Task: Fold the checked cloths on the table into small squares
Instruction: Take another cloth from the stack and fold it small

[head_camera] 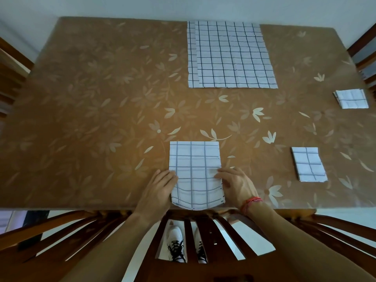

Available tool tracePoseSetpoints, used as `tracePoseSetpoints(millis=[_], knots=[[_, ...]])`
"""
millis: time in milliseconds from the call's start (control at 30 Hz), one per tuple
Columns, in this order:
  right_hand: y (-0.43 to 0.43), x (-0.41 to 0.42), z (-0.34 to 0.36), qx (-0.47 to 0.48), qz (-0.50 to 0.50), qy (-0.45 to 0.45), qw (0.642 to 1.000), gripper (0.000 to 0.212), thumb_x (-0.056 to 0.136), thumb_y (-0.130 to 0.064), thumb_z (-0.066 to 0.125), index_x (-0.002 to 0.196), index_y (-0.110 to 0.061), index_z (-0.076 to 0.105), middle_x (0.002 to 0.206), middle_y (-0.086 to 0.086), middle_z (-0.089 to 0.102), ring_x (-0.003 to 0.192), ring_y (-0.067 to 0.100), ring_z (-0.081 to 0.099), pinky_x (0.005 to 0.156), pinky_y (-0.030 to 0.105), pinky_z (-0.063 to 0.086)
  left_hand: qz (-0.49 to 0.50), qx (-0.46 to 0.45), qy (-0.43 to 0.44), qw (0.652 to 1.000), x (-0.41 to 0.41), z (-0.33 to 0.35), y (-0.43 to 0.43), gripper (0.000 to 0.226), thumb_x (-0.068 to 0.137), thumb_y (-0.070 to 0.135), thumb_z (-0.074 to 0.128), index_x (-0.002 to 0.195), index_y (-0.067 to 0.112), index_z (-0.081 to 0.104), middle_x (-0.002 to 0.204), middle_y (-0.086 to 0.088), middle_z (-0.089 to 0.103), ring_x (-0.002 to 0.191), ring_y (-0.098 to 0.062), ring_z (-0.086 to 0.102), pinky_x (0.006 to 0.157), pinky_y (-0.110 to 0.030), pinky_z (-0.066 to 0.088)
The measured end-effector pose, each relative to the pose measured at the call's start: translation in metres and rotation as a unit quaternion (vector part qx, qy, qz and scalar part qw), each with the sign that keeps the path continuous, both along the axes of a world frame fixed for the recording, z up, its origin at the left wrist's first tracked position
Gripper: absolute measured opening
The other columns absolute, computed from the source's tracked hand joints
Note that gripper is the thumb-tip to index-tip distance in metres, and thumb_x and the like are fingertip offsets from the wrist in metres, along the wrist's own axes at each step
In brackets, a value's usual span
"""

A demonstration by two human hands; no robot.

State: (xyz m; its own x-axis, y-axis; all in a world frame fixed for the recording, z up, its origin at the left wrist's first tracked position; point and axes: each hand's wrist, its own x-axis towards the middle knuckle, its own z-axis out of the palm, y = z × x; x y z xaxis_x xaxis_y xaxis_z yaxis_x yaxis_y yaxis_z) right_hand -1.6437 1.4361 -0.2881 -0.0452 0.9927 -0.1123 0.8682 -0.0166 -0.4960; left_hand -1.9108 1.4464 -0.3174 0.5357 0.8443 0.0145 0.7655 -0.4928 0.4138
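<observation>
Half-folded checked cloth (pixel 196 174) at near edge of counter (pixel 91 108), near end curling over edge. Your left grip (pixel 160 188): fingers straight, flat against cloth's left edge, nothing held. Your right grip (pixel 234 184): fingers bent, tips resting on cloth's right edge; cannot tell if thumb pinches. Unfolded cloths (pixel 232 55) stacked far side. Two folded squares (pixel 308 164) (pixel 351 98) at right, well apart.

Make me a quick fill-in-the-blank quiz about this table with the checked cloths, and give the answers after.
The red bracelet is on the ____ wrist.
____ small folded squares lie on the right side of the table.
The left hand and right hand touch the cloth at the ____ edge of the table.
Answers: right; two; near.
</observation>
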Motion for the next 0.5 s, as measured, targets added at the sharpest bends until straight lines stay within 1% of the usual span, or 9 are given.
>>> tracePoseSetpoints(millis=[67, 133, 200, 233, 300, 333, 367, 433, 500], knots=[[0.002, -0.001, 0.0, -0.002, 0.008, 0.009, 1.0, 0.025, 0.068, -0.003, 0.064, 0.082, -0.019, 0.077, 0.097, -0.003, 0.074, 0.085, 0.023, 0.064, 0.065, 0.036, 0.059, 0.026, -0.007, -0.012, 1.0, 0.0, 0.0, 0.001, 0.05, 0.073, 0.011, 0.078, 0.12, 0.001, 0.063, 0.121, -0.01, 0.063, 0.12, -0.024, 0.05, 0.115, -0.04, 0.021], [0.004, 0.0, -0.004, -0.001, -0.003, 0.01, 1.0, 0.026, 0.066, 0.0, 0.068, 0.081, -0.02, 0.076, 0.095, -0.003, 0.074, 0.084, 0.021, 0.064, 0.068, 0.036, 0.059, 0.038, -0.014, -0.01, 0.999, -0.002, -0.002, 0.001, 0.053, 0.067, 0.01, 0.082, 0.117, 0.005, 0.064, 0.118, -0.006, 0.063, 0.116, -0.022, 0.051, 0.116, -0.04, 0.021], [0.004, 0.0, -0.004, -0.035, -0.028, 0.01, 0.999, 0.026, 0.067, -0.004, 0.073, 0.083, -0.025, 0.074, 0.094, -0.004, 0.073, 0.084, 0.018, 0.063, 0.072, 0.034, 0.057, 0.052, -0.014, -0.015, 0.998, -0.002, -0.002, 0.002, 0.051, 0.066, 0.005, 0.081, 0.115, 0.008, 0.065, 0.116, -0.004, 0.063, 0.115, -0.021, 0.052, 0.116, -0.039, 0.021], [0.005, -0.001, -0.002, -0.05, -0.036, 0.012, 0.998, 0.022, 0.071, -0.008, 0.073, 0.084, -0.025, 0.074, 0.091, -0.004, 0.071, 0.082, 0.018, 0.063, 0.072, 0.033, 0.056, 0.064, -0.014, -0.024, 0.998, -0.001, -0.002, 0.003, 0.05, 0.066, 0.002, 0.079, 0.113, 0.009, 0.065, 0.115, -0.004, 0.063, 0.114, -0.021, 0.052, 0.115, -0.039, 0.023], [0.008, -0.001, 0.002, -0.058, -0.041, 0.016, 0.997, 0.005, 0.079, -0.017, 0.072, 0.084, -0.019, 0.073, 0.076, -0.01, 0.058, 0.071, 0.019, 0.056, 0.067, 0.027, 0.047, 0.086, -0.021, -0.042, 0.995, 0.0, 0.0, 0.006, 0.046, 0.067, -0.002, 0.076, 0.111, 0.009, 0.066, 0.113, -0.004, 0.064, 0.112, -0.021, 0.052, 0.112, -0.043, 0.029], [0.01, -0.002, 0.006, -0.066, -0.046, 0.016, 0.997, 0.006, 0.082, -0.022, 0.07, 0.081, -0.015, 0.07, 0.071, -0.01, 0.051, 0.068, 0.018, 0.051, 0.064, 0.025, 0.04, 0.092, -0.023, -0.046, 0.994, 0.0, 0.001, 0.007, 0.045, 0.067, -0.001, 0.076, 0.11, 0.008, 0.066, 0.112, -0.004, 0.065, 0.111, -0.022, 0.053, 0.109, -0.044, 0.034], [0.011, -0.002, 0.006, -0.076, -0.049, 0.008, 0.996, 0.013, 0.085, -0.027, 0.068, 0.08, -0.015, 0.068, 0.07, -0.008, 0.049, 0.066, 0.018, 0.049, 0.062, 0.024, 0.037, 0.096, -0.019, -0.048, 0.994, 0.0, 0.0, 0.008, 0.044, 0.068, -0.002, 0.075, 0.111, 0.007, 0.066, 0.111, -0.005, 0.065, 0.109, -0.023, 0.054, 0.104, -0.045, 0.04], [0.014, -0.001, 0.002, -0.079, -0.06, -0.006, 0.995, 0.019, 0.086, -0.036, 0.064, 0.081, -0.018, 0.065, 0.074, 0.0, 0.056, 0.068, 0.021, 0.054, 0.062, 0.028, 0.042, 0.114, -0.018, -0.063, 0.991, 0.0, -0.003, 0.011, 0.04, 0.072, -0.001, 0.071, 0.111, 0.006, 0.067, 0.109, -0.005, 0.066, 0.106, -0.023, 0.056, 0.093, -0.043, 0.047], [0.016, 0.0, -0.002, -0.082, -0.078, 0.004, 0.994, 0.021, 0.086, -0.039, 0.063, 0.086, -0.018, 0.065, 0.077, 0.003, 0.063, 0.071, 0.022, 0.059, 0.064, 0.031, 0.047, 0.15, -0.024, -0.072, 0.986, 0.001, -0.003, 0.014, 0.024, 0.086, 0.014, 0.061, 0.108, 0.01, 0.068, 0.104, -0.001, 0.068, 0.101, -0.021, 0.058, 0.089, -0.038, 0.048]])
